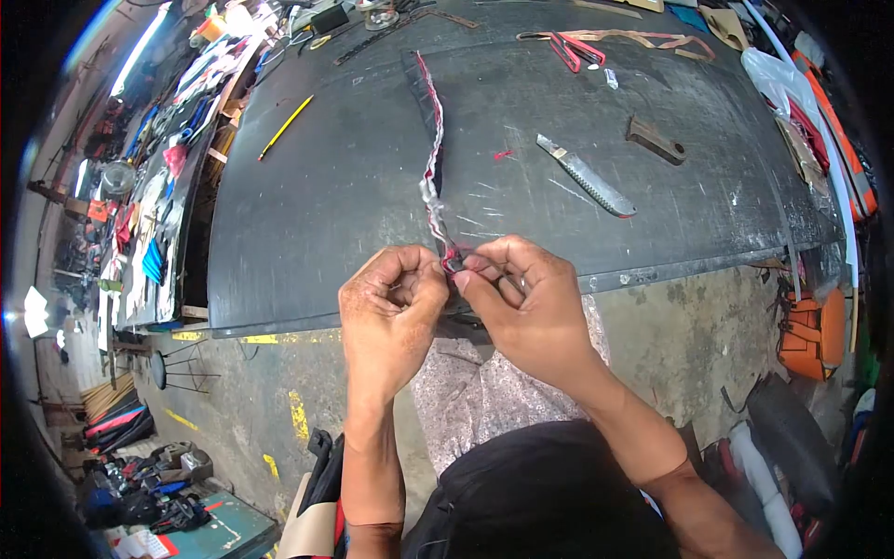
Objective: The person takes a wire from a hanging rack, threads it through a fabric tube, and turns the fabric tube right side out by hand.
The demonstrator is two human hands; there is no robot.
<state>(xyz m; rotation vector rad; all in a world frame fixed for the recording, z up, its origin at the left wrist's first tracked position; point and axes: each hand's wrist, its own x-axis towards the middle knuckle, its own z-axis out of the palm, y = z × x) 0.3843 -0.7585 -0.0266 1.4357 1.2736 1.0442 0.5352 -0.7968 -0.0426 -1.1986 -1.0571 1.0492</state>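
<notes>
A long, narrow fabric strip (pixel 431 191) in red, white and dark grey runs from my fingers away across the dark tabletop. Its near end is bunched, with frayed red threads. My left hand (pixel 391 303) pinches this end between thumb and fingers at the table's front edge. Right beside it, my right hand (pixel 533 303) pinches the same end from the other side, the fingertips of both hands almost touching. What exactly lies between the fingertips is partly hidden. To the right of the strip, a small tuft of red thread (pixel 504 155) rests on the table.
On the dark table (pixel 317 205) lie a utility knife (pixel 589 177), a dark metal block (pixel 656 141), red-handled scissors (pixel 570 51) and a yellow pencil (pixel 286 128). A long strap (pixel 643 35) stretches along the back. An orange bag (pixel 808 334) hangs at the right.
</notes>
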